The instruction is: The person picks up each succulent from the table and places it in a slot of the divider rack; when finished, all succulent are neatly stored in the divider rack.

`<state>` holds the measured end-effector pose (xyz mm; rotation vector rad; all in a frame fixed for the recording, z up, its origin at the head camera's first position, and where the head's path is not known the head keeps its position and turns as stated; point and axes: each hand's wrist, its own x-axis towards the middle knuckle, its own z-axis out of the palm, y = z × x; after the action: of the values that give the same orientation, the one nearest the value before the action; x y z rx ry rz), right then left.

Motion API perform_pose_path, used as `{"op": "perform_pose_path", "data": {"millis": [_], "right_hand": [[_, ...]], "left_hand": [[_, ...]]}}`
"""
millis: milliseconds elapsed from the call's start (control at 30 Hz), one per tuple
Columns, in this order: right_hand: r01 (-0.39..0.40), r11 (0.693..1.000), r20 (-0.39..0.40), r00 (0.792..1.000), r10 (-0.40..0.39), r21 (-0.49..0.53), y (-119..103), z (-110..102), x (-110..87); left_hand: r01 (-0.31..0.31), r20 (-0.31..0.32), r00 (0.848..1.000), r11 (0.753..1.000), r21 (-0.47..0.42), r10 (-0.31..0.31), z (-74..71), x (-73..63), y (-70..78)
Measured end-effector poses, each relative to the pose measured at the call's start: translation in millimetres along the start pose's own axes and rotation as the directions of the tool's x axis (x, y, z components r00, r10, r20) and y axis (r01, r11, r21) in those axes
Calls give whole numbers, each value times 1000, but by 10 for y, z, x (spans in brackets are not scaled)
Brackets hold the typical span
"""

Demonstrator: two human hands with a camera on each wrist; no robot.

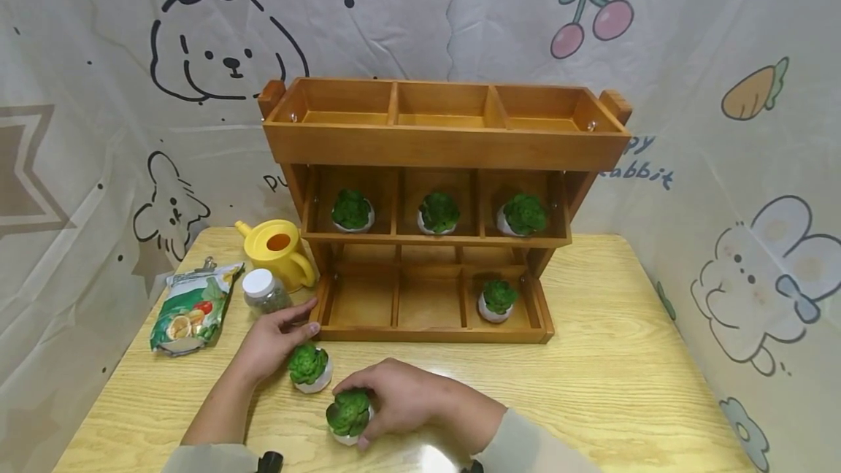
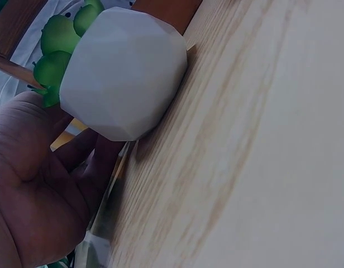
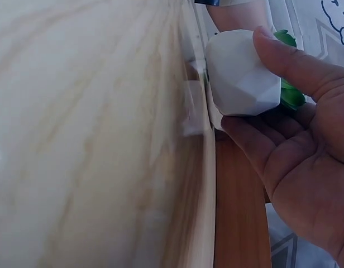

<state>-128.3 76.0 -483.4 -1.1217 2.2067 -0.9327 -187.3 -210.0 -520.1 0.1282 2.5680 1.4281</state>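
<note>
In the head view my right hand (image 1: 401, 396) grips a small potted succulent (image 1: 348, 413), thumb and fingers around its white pot. The right wrist view shows the faceted white pot (image 3: 243, 75) between that thumb and fingers. My left hand (image 1: 276, 341) is at the front left corner of a tiered wooden planter shelf (image 1: 430, 336), its index finger and thumb tips right at the side. Another potted succulent (image 1: 309, 367) stands on the table between my hands. Its white pot (image 2: 124, 75) fills the top of the left wrist view, in front of the left fingers.
Three potted succulents, one a leftmost plant (image 1: 352, 210), sit in the middle tier. One more succulent (image 1: 497, 300) is in the bottom right compartment. Left of the shelf stand a yellow watering can (image 1: 279, 250), a white-lidded jar (image 1: 265, 292) and a green printed bag (image 1: 196, 310).
</note>
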Motion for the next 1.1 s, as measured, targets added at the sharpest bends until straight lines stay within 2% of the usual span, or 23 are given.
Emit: {"op": "perform_pose_path", "data": {"millis": [367, 600, 900, 1100], "right_hand": [[-18, 999, -39, 999, 19, 36, 101, -166, -111], [-44, 998, -80, 996, 48, 56, 179, -261, -199], [-102, 990, -142, 983, 116, 102, 252, -412, -326], [-96, 983, -171, 978, 123, 159, 341, -489, -388]], "left_hand": [[8, -3, 1000, 1000, 6, -8, 1, -4, 7], [-21, -2, 1000, 1000, 11, 21, -2, -11, 37], [0, 7, 1000, 1000, 5, 0, 0, 2, 34], [9, 12, 1000, 1000, -7, -9, -1, 6, 26]]}}
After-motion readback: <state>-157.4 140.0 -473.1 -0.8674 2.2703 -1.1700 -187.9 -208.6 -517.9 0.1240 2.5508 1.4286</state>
